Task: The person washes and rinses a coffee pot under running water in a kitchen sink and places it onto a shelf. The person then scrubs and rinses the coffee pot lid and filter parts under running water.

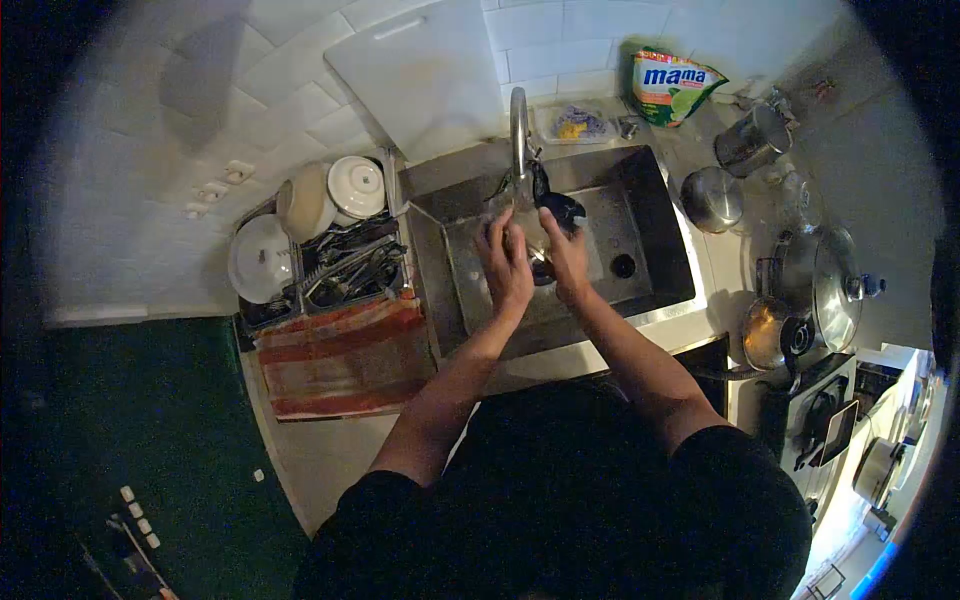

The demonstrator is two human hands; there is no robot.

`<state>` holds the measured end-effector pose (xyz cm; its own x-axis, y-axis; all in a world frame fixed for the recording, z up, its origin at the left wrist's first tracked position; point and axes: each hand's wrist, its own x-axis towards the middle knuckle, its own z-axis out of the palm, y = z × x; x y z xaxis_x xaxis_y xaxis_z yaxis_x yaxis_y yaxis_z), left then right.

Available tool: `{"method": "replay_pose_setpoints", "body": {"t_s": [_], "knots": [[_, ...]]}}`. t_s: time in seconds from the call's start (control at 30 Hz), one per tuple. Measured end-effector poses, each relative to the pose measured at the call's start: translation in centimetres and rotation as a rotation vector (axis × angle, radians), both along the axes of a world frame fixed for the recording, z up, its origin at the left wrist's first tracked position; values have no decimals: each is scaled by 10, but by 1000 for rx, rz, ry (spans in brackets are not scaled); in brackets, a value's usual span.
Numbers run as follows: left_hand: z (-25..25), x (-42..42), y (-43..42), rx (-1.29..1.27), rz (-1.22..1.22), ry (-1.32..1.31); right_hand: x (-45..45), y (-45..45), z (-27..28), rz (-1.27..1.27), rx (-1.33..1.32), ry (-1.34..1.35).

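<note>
Both hands are over the metal sink (pixel 470 290), just below the curved faucet (pixel 519 130). My left hand (pixel 507 262) and my right hand (pixel 566 255) face each other around a clear or shiny object whose shape I cannot make out. The fingers of each hand curve against its sides. Beside the right fingertips is a black round item (pixel 563 211), partly hidden by the hand. A dark drain hole (pixel 623 265) shows in the right part of the basin.
Left of the sink stand a dish rack with bowls (pixel 355 187) and cutlery, and a striped towel (pixel 340 357). Behind are a white board (pixel 420 80), a sponge tray (pixel 578 125) and a detergent pouch (pixel 674 88). Metal pots (pixel 712 199) stand at the right.
</note>
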<state>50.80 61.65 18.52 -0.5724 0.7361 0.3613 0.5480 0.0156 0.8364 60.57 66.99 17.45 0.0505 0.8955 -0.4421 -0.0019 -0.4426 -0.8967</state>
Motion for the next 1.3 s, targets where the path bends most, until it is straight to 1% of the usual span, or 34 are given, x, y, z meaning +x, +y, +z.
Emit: {"method": "replay_pose_setpoints", "body": {"t_s": [0.07,0.1,0.17,0.2,0.23,0.27,0.3,0.33,0.4,0.43,0.47,0.5,0.53,0.57,0.6,0.67,0.7,0.73,0.77,0.83,0.87,0.9,0.93,0.97,1.0,1.03,1.07,1.1,1.13,1.17,1.2,1.23,1.27,1.3], "knots": [[-13,-11,15,-27,-29,-404,3,1,2,-14,-35,163],[-15,-14,17,-64,-22,-670,3,2,2,-20,-19,194],[4,-17,20,-89,109,-1222,4,-2,-7,-31,2,255],[-11,-25,27,-64,141,-1387,6,-4,-11,-17,12,267],[-9,-28,32,-38,174,-1552,9,-6,-14,-3,23,278],[1,-26,34,-113,192,-1596,11,-8,-17,12,33,288],[-7,-33,32,-267,118,-1603,13,-10,-20,-6,6,283],[-27,-47,27,-421,42,-1603,13,-12,-22,-23,-20,278],[-33,-51,21,-544,-27,-1480,14,-9,-33,-9,-23,276],[-24,-43,17,-517,-19,-1365,17,-4,-46,21,-2,279],[-26,-34,13,-432,-18,-1186,20,2,-64,50,16,281],[-26,-25,10,-356,-1,-998,23,10,-102,108,84,120],[-36,-16,8,-220,7,-744,23,13,-110,133,84,36],[-39,-11,6,-83,13,-488,19,14,-90,145,57,-28],[-40,-11,1,-174,-70,-373,17,14,-70,134,15,-25],[-22,-2,-5,-52,-66,-76,10,11,-31,103,-3,42],[-8,4,-9,7,-61,73,9,7,-22,81,14,119],[12,9,-11,-14,-28,90,8,2,-15,61,29,196],[9,6,-10,-37,-41,116,7,0,-13,41,45,272],[8,-4,-3,-85,-67,167,15,7,-32,203,-117,417],[12,-7,2,-68,-46,247,16,6,-38,218,-178,564],[16,-11,8,-86,-42,227,18,6,-43,231,-238,711],[21,-14,13,-104,-39,207,20,-2,-6,181,-343,686],[24,-18,19,-124,-35,188,20,-7,1,177,-325,720],[17,-22,25,-96,29,129,20,-11,5,174,-308,754],[9,-28,30,-201,27,-120,20,-14,6,171,-293,788],[-4,-35,35,-303,24,-369,24,-11,-3,176,-389,1005],[-16,-42,41,-403,20,-619,25,-10,-14,142,-384,1013],[-58,-53,46,-625,85,-698,25,-9,-16,107,-378,1022],[-52,-46,45,-442,54,-540,25,-5,-23,73,-369,1031],[-48,-32,38,-260,21,-381,25,1,-29,-18,-449,973],[-36,-18,28,-82,-14,-221,25,4,-29,17,-409,1008],[8,-3,18,-32,-104,-110,26,4,-26,51,-372,1041],[22,-1,12,-1,-155,85,27,4,-25,87,-334,1071]]}}
